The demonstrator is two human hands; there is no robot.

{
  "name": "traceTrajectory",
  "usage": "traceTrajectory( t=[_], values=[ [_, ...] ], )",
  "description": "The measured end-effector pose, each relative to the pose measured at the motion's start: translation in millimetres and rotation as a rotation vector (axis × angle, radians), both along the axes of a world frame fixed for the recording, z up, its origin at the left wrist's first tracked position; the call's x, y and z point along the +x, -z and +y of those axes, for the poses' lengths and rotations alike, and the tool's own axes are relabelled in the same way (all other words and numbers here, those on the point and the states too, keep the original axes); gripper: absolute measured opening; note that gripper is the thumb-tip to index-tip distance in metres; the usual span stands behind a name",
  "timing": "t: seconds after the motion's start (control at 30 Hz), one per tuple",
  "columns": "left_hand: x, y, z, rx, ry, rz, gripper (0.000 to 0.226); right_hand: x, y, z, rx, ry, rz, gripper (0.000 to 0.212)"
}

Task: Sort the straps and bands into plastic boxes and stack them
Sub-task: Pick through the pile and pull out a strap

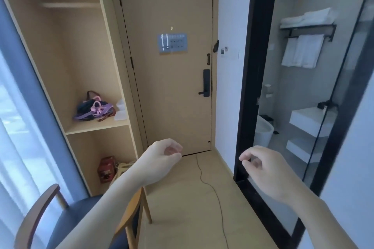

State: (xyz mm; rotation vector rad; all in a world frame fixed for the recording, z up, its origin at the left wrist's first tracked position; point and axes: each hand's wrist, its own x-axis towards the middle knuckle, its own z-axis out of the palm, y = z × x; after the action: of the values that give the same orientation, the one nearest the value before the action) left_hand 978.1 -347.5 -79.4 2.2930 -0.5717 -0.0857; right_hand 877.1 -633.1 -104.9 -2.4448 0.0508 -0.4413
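Observation:
A tangled heap of purple, pink and dark straps and bands (95, 108) lies on the middle shelf of an open wooden wardrobe (97, 127) at the left. Clear plastic boxes (121, 110) stand just right of the heap on the same shelf. My left hand (164, 157) hangs in mid-air in front of the door, fingers loosely curled, holding nothing. My right hand (261, 166) hovers at the same height further right, fingers also loosely curled and holding nothing. Both hands are well apart from the shelf.
A closed wooden door (172, 87) faces me. A wooden chair with a dark seat (66, 212) stands at lower left. A red box (106, 169) sits in the wardrobe's bottom compartment. A thin cable (210, 186) runs along the floor. A black-framed glass bathroom wall (253, 87) borders the right.

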Motion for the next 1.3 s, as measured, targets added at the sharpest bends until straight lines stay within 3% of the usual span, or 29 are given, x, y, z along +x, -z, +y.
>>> traceTrajectory(
  t=[0.37, 0.8, 0.97, 1.13, 1.3],
  values=[
    [165, 0, -25, -0.039, -0.179, 0.035, 0.020, 215, -1, -44, 0.069, -0.176, 0.039, 0.020],
    [392, 33, 31, -0.084, -0.350, 0.127, 0.021, 473, 4, 1, -0.007, -0.317, 0.153, 0.016],
    [488, 25, 53, -0.142, -0.407, 0.122, 0.021, 573, -6, 30, 0.051, -0.333, 0.095, 0.019],
    [553, 32, 53, -0.182, -0.383, 0.203, 0.020, 648, 14, 49, 0.118, -0.346, 0.179, 0.021],
    [608, 48, 87, -0.215, -0.547, 0.197, 0.018, 741, 23, 80, 0.119, -0.426, 0.195, 0.021]
  ],
)
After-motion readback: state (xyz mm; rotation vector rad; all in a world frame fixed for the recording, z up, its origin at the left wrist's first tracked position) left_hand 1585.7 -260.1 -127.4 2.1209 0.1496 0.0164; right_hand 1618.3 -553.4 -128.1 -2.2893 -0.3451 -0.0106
